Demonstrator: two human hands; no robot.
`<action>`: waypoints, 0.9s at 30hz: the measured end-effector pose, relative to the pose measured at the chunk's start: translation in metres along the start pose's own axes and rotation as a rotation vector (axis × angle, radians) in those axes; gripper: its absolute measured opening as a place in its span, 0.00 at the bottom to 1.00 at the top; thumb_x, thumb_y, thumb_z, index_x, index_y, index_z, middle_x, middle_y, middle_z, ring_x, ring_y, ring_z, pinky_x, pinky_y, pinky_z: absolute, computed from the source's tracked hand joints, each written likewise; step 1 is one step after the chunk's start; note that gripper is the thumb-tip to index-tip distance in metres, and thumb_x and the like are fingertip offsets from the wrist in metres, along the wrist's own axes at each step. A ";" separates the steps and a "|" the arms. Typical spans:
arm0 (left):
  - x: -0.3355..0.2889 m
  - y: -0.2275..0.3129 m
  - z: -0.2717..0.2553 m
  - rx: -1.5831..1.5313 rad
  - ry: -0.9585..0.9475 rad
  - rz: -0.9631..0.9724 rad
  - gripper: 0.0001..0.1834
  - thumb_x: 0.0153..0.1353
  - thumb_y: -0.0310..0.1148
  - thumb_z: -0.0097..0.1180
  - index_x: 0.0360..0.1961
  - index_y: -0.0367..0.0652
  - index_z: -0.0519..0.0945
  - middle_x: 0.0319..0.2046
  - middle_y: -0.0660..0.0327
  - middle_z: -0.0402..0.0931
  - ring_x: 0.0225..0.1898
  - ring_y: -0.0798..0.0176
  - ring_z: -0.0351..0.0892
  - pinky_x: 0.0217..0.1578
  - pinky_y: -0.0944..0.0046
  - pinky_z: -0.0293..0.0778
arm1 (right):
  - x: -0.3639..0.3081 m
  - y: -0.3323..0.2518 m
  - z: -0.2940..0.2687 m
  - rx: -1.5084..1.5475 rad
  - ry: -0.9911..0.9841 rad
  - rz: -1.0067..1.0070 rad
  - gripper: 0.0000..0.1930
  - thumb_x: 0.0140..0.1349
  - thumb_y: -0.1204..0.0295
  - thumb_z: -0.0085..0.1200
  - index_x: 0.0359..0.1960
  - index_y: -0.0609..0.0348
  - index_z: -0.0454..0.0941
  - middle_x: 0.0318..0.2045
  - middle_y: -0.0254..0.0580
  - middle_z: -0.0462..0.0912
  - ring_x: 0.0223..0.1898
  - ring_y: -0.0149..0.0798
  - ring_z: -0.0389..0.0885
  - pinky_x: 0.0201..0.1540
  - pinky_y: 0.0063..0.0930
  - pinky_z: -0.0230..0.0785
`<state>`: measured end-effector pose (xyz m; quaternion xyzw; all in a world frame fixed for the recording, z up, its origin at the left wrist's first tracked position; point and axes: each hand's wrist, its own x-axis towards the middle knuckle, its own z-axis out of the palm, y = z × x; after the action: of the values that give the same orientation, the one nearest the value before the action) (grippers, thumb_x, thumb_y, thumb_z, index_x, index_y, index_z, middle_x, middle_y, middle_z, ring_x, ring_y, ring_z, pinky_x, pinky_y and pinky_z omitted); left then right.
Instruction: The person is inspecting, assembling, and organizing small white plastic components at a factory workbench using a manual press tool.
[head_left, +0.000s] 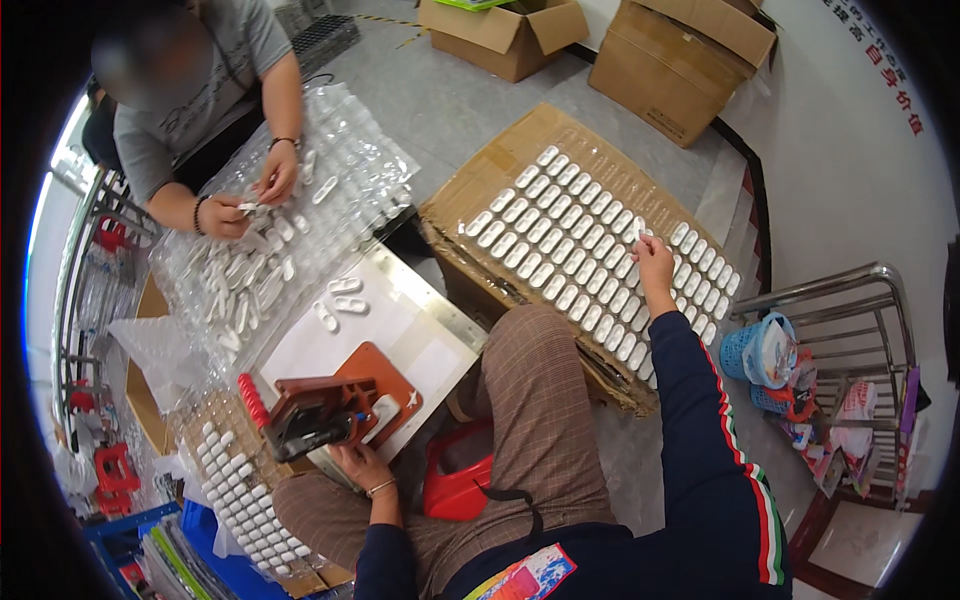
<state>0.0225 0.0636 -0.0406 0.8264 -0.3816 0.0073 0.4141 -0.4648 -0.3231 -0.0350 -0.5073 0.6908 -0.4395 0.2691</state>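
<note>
My right hand (pixel 655 264) reaches over a cardboard box on my right. Its fingers pinch a small white oval plastic piece (pixel 637 233) above rows of similar pieces (pixel 568 228). My left hand (pixel 363 468) is low at the near side of a small hand press with an orange-red base (pixel 392 385) and a red grip (pixel 253 400). The press partly hides those fingers, so I cannot tell whether they hold anything. One white piece (pixel 381 412) lies on the press base. Several loose pieces (pixel 346 294) lie on the white sheet beyond it.
Across the table, a person (pixel 205 110) handles white pieces over a pile (pixel 245 280) on bubble wrap (pixel 350 130). More rows (pixel 245 495) lie at my lower left. A red stool (pixel 460 470) is between my legs. Open cartons (pixel 680 65) and a metal rack (pixel 850 320) stand beyond.
</note>
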 end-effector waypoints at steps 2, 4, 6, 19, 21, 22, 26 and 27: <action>-0.003 0.003 0.001 0.000 -0.023 -0.009 0.14 0.56 0.18 0.46 0.44 0.32 0.75 0.47 0.41 0.69 0.49 0.37 0.68 0.51 0.48 0.63 | 0.013 0.017 -0.016 -0.126 0.083 0.004 0.13 0.62 0.71 0.52 0.46 0.61 0.80 0.29 0.43 0.85 0.26 0.33 0.84 0.33 0.27 0.73; -0.004 0.006 -0.004 0.153 -0.027 0.013 0.09 0.62 0.20 0.46 0.43 0.32 0.74 0.45 0.47 0.68 0.45 0.44 0.71 0.47 0.55 0.68 | 0.019 0.020 -0.025 -0.159 0.096 0.061 0.13 0.63 0.71 0.51 0.46 0.60 0.81 0.30 0.39 0.84 0.25 0.31 0.83 0.31 0.24 0.73; -0.006 0.004 -0.002 0.162 -0.052 -0.010 0.09 0.63 0.20 0.46 0.43 0.32 0.74 0.44 0.46 0.68 0.45 0.44 0.71 0.47 0.54 0.67 | 0.029 0.030 -0.036 -0.246 0.142 0.036 0.13 0.62 0.71 0.51 0.46 0.59 0.81 0.30 0.39 0.85 0.25 0.32 0.83 0.31 0.24 0.74; -0.009 0.002 0.002 0.223 -0.011 -0.033 0.10 0.60 0.21 0.46 0.43 0.32 0.75 0.43 0.45 0.71 0.45 0.42 0.70 0.47 0.52 0.65 | 0.074 0.042 -0.041 -0.667 0.204 0.038 0.10 0.58 0.64 0.56 0.40 0.48 0.85 0.40 0.43 0.83 0.43 0.49 0.81 0.43 0.41 0.74; -0.009 -0.002 0.002 0.181 0.044 -0.045 0.11 0.57 0.19 0.46 0.41 0.32 0.76 0.42 0.42 0.73 0.44 0.40 0.70 0.46 0.49 0.64 | 0.081 0.046 -0.040 -0.638 0.188 0.060 0.10 0.57 0.64 0.56 0.39 0.48 0.85 0.40 0.43 0.84 0.42 0.49 0.82 0.43 0.41 0.74; -0.010 -0.011 0.000 0.195 0.002 -0.042 0.11 0.61 0.21 0.45 0.43 0.31 0.74 0.43 0.45 0.72 0.45 0.44 0.70 0.47 0.53 0.65 | 0.084 0.049 -0.041 -0.614 0.177 0.080 0.10 0.56 0.64 0.57 0.38 0.48 0.85 0.39 0.43 0.84 0.42 0.50 0.82 0.43 0.41 0.74; -0.014 -0.028 0.008 0.173 -0.013 -0.023 0.11 0.65 0.23 0.45 0.46 0.29 0.72 0.42 0.48 0.71 0.44 0.50 0.71 0.47 0.59 0.67 | 0.102 0.073 -0.050 -0.644 0.167 0.078 0.12 0.54 0.64 0.58 0.41 0.47 0.83 0.38 0.45 0.84 0.42 0.50 0.82 0.43 0.41 0.74; -0.012 -0.034 0.000 0.188 -0.011 -0.017 0.11 0.65 0.23 0.45 0.46 0.29 0.72 0.42 0.48 0.71 0.44 0.50 0.71 0.47 0.59 0.67 | 0.092 0.063 -0.035 -0.611 0.124 0.146 0.13 0.55 0.65 0.58 0.43 0.47 0.82 0.39 0.45 0.84 0.43 0.50 0.82 0.45 0.42 0.74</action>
<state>0.0359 0.0833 -0.0673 0.8648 -0.3745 0.0351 0.3326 -0.5535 -0.3916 -0.0670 -0.4861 0.8404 -0.2211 0.0926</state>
